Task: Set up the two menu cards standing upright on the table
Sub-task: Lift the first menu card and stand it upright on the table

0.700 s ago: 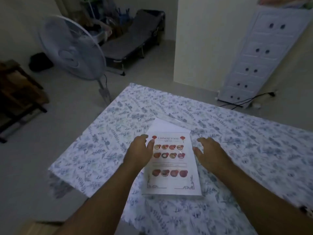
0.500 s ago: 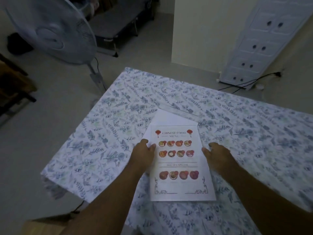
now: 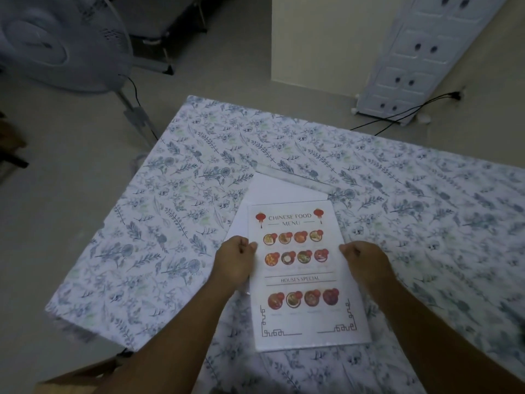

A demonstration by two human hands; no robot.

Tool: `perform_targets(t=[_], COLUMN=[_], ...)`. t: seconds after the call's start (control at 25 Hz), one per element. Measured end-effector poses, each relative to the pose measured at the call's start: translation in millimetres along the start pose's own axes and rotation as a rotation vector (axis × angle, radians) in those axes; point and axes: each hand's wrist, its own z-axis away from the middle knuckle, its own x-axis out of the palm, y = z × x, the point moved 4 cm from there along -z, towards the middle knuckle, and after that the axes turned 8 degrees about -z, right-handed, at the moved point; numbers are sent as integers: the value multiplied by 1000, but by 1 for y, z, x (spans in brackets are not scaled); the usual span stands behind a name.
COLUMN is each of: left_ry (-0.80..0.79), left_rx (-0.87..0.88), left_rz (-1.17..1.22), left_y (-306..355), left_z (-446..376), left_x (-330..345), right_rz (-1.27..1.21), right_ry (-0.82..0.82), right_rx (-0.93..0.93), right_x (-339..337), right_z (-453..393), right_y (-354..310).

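Note:
A Chinese food menu card (image 3: 305, 282) with red dish pictures faces up, its long sides pinched by both hands. My left hand (image 3: 234, 258) grips its left edge and my right hand (image 3: 365, 258) grips its right edge. A second card (image 3: 277, 191) lies flat underneath, blank white side up, turned slightly left and mostly covered. A clear acrylic strip (image 3: 295, 176) runs along the far edge of the second card. Whether the top card is lifted off the table I cannot tell.
The table (image 3: 199, 194) wears a blue floral cloth; its left corner hangs near my left arm. A standing fan (image 3: 56, 44) is at the far left on the floor. A white drawer unit (image 3: 420, 58) and black cables (image 3: 397, 115) are beyond the table.
Both hands have gone from resting open beside the top card to gripping its side edges. The view has tilted down and moved closer to the table.

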Motion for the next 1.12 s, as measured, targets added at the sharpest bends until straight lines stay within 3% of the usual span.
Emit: perform_targets(t=[0.16,0.4,0.52,0.84,1.12], left_ry=[12,25,41,65,111], left_rx=[103,426,531,636,655], left_rz=[120,168,158,154,160], left_y=[29,117,147,137,136], left_z=[47,100,107,116,119], left_x=[8,49,73,117,121], right_rz=[-78,-278,-360,-467,-442], right_ry=[63,432,529,586,609], right_rx=[-67,-221,-278,-296,-305], right_x=[-47,-157,-187,-179,-175], right_z=[35,86,93,90,90], right_y=[22,65,78,123,122])
